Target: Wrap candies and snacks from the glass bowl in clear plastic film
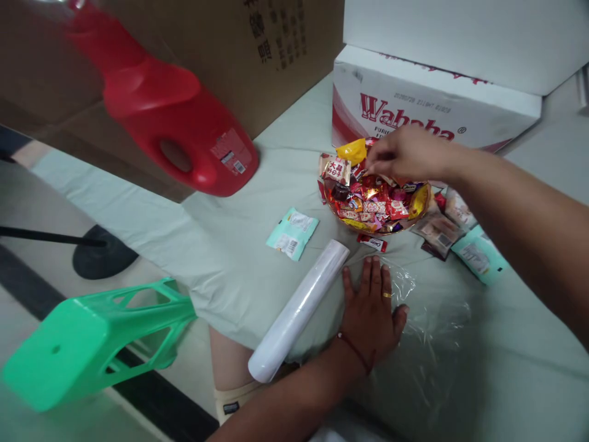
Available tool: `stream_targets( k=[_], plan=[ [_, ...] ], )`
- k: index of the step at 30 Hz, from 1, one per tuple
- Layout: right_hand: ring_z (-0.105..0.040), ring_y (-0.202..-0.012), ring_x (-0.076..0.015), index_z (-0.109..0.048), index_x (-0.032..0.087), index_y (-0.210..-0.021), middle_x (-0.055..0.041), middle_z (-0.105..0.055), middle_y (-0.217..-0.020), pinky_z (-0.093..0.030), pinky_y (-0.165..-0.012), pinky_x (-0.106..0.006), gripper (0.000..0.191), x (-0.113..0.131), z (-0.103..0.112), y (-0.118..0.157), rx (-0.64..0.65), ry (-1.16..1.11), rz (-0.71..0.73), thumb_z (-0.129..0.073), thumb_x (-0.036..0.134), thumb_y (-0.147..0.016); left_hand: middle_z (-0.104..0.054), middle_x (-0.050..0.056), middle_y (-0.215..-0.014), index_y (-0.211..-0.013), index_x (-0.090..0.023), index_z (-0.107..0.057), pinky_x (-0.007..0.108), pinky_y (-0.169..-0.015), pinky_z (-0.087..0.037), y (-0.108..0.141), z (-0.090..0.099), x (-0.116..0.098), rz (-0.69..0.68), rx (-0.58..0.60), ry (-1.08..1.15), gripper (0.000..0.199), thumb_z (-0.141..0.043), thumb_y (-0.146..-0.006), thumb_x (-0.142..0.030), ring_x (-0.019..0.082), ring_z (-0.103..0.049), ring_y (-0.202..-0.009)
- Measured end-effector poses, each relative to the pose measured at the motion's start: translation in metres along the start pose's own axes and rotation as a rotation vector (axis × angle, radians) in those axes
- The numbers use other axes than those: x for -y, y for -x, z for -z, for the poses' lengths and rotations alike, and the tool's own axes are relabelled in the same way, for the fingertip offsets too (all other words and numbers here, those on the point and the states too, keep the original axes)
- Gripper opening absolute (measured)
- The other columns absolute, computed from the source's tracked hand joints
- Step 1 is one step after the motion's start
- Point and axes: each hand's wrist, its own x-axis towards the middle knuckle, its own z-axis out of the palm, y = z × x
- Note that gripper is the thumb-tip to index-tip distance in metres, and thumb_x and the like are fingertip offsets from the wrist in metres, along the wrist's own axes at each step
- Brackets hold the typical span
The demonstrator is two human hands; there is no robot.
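Note:
My left hand (370, 301) lies flat with its fingers stretched out on a sheet of clear plastic film (427, 307) on the covered table. Over a glass bowl (386, 231) heaped with wrapped candies (375, 207), my right hand (407, 153) reaches down with fingers pinched together at the far side of the pile. What its fingertips hold, if anything, I cannot make out. A white roll of film (299, 313) rests aslant just left of my left hand. Between that hand and the bowl is a small red candy (372, 243).
A pale green packet (293, 233) lies left of the bowl; several snack packets (439, 230) lie to its right. Behind stand a white Wahaha carton (432, 98) and a brown carton (294, 67). A red bottle (184, 123) is at the left, a green stool (92, 331) on the floor.

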Motion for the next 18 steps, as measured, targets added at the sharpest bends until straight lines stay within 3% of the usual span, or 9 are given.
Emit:
stream_targets(
  k=[4, 6, 9, 11, 15, 18],
  plan=[
    [-0.064, -0.093, -0.0184, -0.076, 0.014, -0.107, -0.0039, -0.073, -0.104, -0.043, -0.082, -0.027, 0.04, 0.015, -0.038, -0.007, 0.079, 0.123, 0.11, -0.09, 0.022, -0.071, -0.019, 0.022, -0.171, -0.161, -0.006, -0.033, 0.074, -0.122, -0.022, 0.0, -0.002, 0.0, 0.0, -0.009, -0.002, 0.077, -0.026, -0.105, -0.059, 0.035, -0.013, -0.161],
    [-0.064, -0.099, -0.0227, -0.074, 0.015, -0.106, -0.008, -0.071, -0.112, -0.043, -0.084, -0.03, 0.035, 0.014, -0.047, -0.003, 0.057, 0.158, 0.151, -0.087, 0.02, -0.074, -0.021, 0.022, -0.171, -0.16, -0.006, -0.033, 0.074, -0.122, -0.022, 0.001, -0.002, 0.001, -0.007, -0.012, 0.001, 0.077, -0.026, -0.105, -0.058, 0.035, -0.014, -0.161],
    [-0.062, -0.09, -0.019, -0.075, 0.016, -0.099, -0.0071, -0.072, -0.102, -0.041, -0.083, -0.03, 0.013, 0.001, -0.04, 0.009, 0.069, 0.101, 0.155, -0.066, 0.017, -0.09, -0.022, 0.022, -0.171, -0.16, -0.005, -0.032, 0.073, -0.122, -0.022, 0.001, -0.002, 0.001, -0.023, -0.013, 0.003, 0.076, -0.027, -0.105, -0.058, 0.035, -0.014, -0.161],
    [-0.059, -0.08, -0.015, -0.076, 0.015, -0.102, -0.0051, -0.072, -0.093, -0.04, -0.079, -0.029, 0.019, -0.011, -0.028, 0.019, 0.05, -0.021, 0.041, -0.058, 0.015, -0.094, -0.022, 0.023, -0.171, -0.16, -0.005, -0.033, 0.073, -0.122, -0.022, 0.0, -0.002, 0.002, -0.023, -0.018, -0.003, 0.076, -0.028, -0.105, -0.058, 0.036, -0.014, -0.161],
    [-0.049, -0.068, -0.0103, -0.071, 0.008, -0.114, -0.0052, -0.069, -0.086, -0.038, -0.072, -0.028, 0.03, -0.025, -0.011, 0.031, -0.116, -0.278, -0.216, -0.046, 0.012, -0.098, -0.024, 0.023, -0.17, -0.159, -0.006, -0.035, 0.073, -0.122, -0.022, 0.0, -0.002, 0.002, -0.02, -0.023, -0.008, 0.075, -0.028, -0.105, -0.057, 0.036, -0.015, -0.161],
    [-0.051, -0.072, -0.012, -0.069, 0.008, -0.115, -0.0074, -0.07, -0.09, -0.039, -0.073, -0.029, 0.031, -0.02, -0.016, 0.027, -0.13, -0.203, -0.168, -0.044, 0.015, -0.099, -0.023, 0.023, -0.17, -0.159, -0.005, -0.034, 0.073, -0.122, -0.022, 0.0, -0.002, 0.002, -0.03, -0.019, 0.005, 0.075, -0.028, -0.105, -0.057, 0.036, -0.015, -0.161]
  ],
)
